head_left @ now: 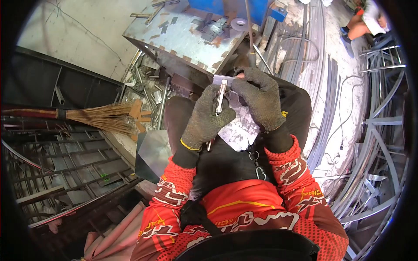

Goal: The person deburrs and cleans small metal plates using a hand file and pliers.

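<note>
My left hand (206,114), in a dark grey knitted glove, is closed around a slim shiny metal tool (221,96). I cannot make out the tool's exact kind; its thin lower end sticks out below the palm. My right hand (262,99), gloved the same way, has its fingers bent in a pinch on a small flat metal plate (223,81). The plate lies against the tool's upper end, between the two hands. Both hands are above my lap, with a pale patch of floor visible beneath them.
A worn metal-topped table (191,48) stands ahead, bearing small metal plates (212,28) and a tape roll (239,24). A broom (98,115) lies left. Long metal strips (326,113) and a metal frame (385,122) lie right. Another person's leg (356,27) shows at upper right.
</note>
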The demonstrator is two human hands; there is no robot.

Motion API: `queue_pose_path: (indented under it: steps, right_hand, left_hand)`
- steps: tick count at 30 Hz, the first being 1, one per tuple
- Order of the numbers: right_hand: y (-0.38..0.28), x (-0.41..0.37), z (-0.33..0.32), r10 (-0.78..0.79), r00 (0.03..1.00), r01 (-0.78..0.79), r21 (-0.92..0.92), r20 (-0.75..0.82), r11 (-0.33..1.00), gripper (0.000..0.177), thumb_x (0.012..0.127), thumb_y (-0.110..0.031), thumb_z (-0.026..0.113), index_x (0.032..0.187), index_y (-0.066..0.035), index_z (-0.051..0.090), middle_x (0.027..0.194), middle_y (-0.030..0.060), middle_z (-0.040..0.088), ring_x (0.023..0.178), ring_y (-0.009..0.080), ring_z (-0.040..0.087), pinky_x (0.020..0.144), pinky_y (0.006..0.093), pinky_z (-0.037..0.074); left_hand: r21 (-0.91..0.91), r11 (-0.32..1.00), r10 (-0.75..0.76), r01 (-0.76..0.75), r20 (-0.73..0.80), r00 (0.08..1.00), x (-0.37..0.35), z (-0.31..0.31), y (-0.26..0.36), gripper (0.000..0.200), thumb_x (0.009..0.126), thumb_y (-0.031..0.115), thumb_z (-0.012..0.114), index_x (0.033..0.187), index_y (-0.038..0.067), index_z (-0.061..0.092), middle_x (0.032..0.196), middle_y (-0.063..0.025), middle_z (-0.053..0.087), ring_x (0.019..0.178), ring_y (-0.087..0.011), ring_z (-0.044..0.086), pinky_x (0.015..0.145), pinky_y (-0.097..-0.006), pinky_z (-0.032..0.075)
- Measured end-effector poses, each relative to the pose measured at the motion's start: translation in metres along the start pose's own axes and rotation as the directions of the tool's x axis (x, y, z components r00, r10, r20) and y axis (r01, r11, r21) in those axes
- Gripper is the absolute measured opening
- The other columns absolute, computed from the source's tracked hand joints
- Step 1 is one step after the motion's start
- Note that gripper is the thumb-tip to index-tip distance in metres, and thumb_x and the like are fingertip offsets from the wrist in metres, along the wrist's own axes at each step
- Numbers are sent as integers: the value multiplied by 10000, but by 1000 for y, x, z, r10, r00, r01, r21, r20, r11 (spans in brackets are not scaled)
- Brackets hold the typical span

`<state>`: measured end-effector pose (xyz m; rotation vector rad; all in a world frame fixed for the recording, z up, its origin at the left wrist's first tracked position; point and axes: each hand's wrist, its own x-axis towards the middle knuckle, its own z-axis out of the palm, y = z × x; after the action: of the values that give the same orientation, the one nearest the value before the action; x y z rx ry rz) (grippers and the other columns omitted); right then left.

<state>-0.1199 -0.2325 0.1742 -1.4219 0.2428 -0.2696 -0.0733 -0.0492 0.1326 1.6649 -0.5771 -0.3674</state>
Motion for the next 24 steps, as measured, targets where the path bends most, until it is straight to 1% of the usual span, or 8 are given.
queue_pose_path:
  steps: [7, 14, 17, 19, 20, 21, 23, 24]
  right_hand:
    - [14, 3, -3, -82, 993, 90, -82, 88, 993, 283, 910, -128, 831, 1107, 45, 726, 995, 103, 761, 901, 135, 714, 774, 315, 579]
    - [23, 7, -2, -197, 978, 207, -185, 71, 961, 281, 923, -97, 805, 1151, 45, 725, 1026, 101, 767, 916, 148, 713, 805, 316, 574]
    - [17, 6, -2, -66, 994, 77, -119, 89, 990, 321, 926, -95, 798, 1208, 34, 713, 1076, 108, 758, 967, 138, 701, 839, 304, 564]
    - [13, 2, -4, -78, 989, 98, -164, 123, 982, 387, 937, -96, 785, 1289, 18, 673, 1141, 131, 746, 1024, 164, 702, 892, 319, 559]
    - [13, -1, -6, -88, 985, 118, -216, 145, 969, 456, 947, -96, 773, 1370, 3, 634, 1207, 155, 734, 1082, 190, 703, 945, 334, 553]
    - [19, -5, -10, -87, 984, 120, -214, 156, 969, 456, 947, -96, 773, 1370, 3, 634, 1207, 155, 734, 1082, 190, 703, 945, 334, 553]
    - [38, -14, -18, -259, 952, 305, -438, 163, 846, 622, 973, -87, 730, 1539, -37, 477, 1384, 206, 663, 1207, 263, 682, 1043, 385, 523]
    - [35, -20, -20, -144, 979, 194, -457, 142, 868, 743, 983, -83, 702, 1631, -58, 339, 1498, 238, 586, 1325, 329, 634, 1100, 420, 490]
  left_hand:
    - [-281, 943, -167, 177, 59, 984, -4, -1, 13, 453, 923, 83, 789, 1324, 17, 591, 896, -7, 609, 731, -79, 610, 642, -275, 555]
    - [-248, 947, -192, 202, 62, 979, -4, 4, 15, 440, 926, 94, 789, 1311, 7, 595, 888, -3, 605, 738, -89, 619, 651, -281, 578]
    - [-373, 889, -266, 266, 53, 963, -6, 9, 15, 410, 971, 146, 737, 1328, 20, 579, 881, -8, 601, 740, -104, 627, 648, -294, 587]
    - [-616, 757, -239, 220, 53, 970, -6, 10, 8, 460, 1038, 298, 701, 1381, 36, 541, 874, -24, 601, 736, -125, 635, 635, -315, 590]
    - [-669, 712, -224, 215, 74, 972, -8, 9, 6, 626, 1063, 545, 613, 1433, 53, 503, 903, -51, 631, 730, -175, 659, 619, -346, 599]
    - [-670, 713, -225, 208, 63, 972, -8, 7, 5, 626, 1063, 545, 613, 1433, 53, 503, 903, -51, 631, 730, -175, 659, 619, -346, 599]
    - [-830, 475, -401, 291, 90, 912, -6, 3, -3, 754, 1035, 700, 524, 1444, 68, 503, 926, -72, 657, 748, -220, 690, 610, -376, 606]
    - [-864, 427, -238, 267, 178, 955, -4, -6, 2, 783, 1042, 729, 458, 1489, 88, 489, 1036, -90, 674, 789, -242, 714, 629, -397, 619]
